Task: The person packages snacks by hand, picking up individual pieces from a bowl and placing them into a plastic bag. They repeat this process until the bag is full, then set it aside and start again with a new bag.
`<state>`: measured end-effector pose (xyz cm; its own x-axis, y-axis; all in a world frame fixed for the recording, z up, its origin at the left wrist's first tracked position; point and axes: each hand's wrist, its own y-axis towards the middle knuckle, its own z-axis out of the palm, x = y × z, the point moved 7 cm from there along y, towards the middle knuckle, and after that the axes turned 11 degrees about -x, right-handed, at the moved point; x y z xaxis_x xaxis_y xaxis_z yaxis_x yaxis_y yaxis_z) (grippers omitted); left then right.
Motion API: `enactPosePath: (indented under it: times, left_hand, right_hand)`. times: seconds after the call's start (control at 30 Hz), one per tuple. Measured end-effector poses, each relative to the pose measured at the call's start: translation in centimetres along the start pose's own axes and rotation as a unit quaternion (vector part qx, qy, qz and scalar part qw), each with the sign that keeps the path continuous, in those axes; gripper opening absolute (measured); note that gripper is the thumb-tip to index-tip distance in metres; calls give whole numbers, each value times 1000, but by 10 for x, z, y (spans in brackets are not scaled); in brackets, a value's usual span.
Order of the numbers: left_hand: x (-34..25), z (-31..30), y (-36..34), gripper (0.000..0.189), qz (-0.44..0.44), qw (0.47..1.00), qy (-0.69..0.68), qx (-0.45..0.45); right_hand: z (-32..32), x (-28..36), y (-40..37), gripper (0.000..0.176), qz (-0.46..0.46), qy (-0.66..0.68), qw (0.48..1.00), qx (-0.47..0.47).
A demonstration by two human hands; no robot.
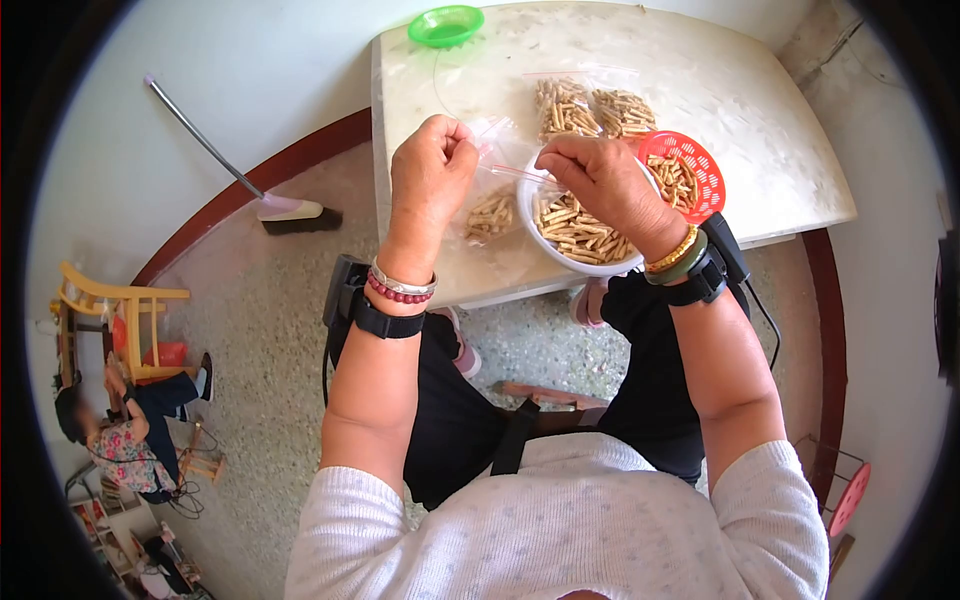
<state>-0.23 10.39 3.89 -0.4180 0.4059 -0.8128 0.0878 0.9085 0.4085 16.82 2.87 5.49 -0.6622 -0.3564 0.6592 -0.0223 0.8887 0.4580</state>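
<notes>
A clear zip bag [490, 213] with short tan stick-like pieces in its lower part sits at the table's near side. Its red-lined top edge stretches between my hands. My left hand [432, 178] is closed in a pinch at the bag's left top. At the right end of that edge, the thumb and fingers of my right hand [612, 190] are pinched together, above a white bowl [527, 222]. More tan pieces [582, 238] lie in the bowl, partly hidden by my right hand. A red perforated basket [710, 172] beside it holds similar pieces.
Two filled clear bags [562, 108] lie farther back on the pale table [740, 75]. A green dish [446, 28] stands at its far left corner. A broom [290, 210] leans at the left wall. Another person [130, 440] sits far left near a wooden chair [150, 292].
</notes>
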Motion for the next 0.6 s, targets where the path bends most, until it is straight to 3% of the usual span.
enactPosePath:
  times: [0.07,0.17,0.23,0.3,0.37,0.4,0.43,0.53,0.6]
  left_hand:
    - [-4,1,-4,7,1,1000,-17,-11]
    - [-11,14,-12,11,28,999,-13,35]
    - [-13,26,-20,14,29,996,-5,85]
    - [-14,29,-24,15,18,994,2,106]
    - [-15,33,-28,16,19,989,5,149]
    - [-16,33,-29,16,19,988,5,150]
    - [-17,32,-30,16,24,990,-3,140]
    - [-25,27,-27,15,39,995,-26,92]
    - [-27,23,-24,16,49,997,-41,52]
  right_hand:
    - [-1,-10,-1,18,16,23,1000,0]
    - [-4,-26,-4,18,58,57,997,11]
    - [-14,-37,-6,18,93,83,992,-33]
    - [-23,-49,-9,19,91,60,993,-49]
    - [-28,-70,-17,19,151,-75,986,-1]
    - [-27,-71,-20,18,86,-94,992,12]
    - [-26,-78,-27,18,88,-95,992,11]
    - [-8,-91,-45,12,94,-195,968,129]
    - [-8,-92,-46,13,95,-218,965,109]
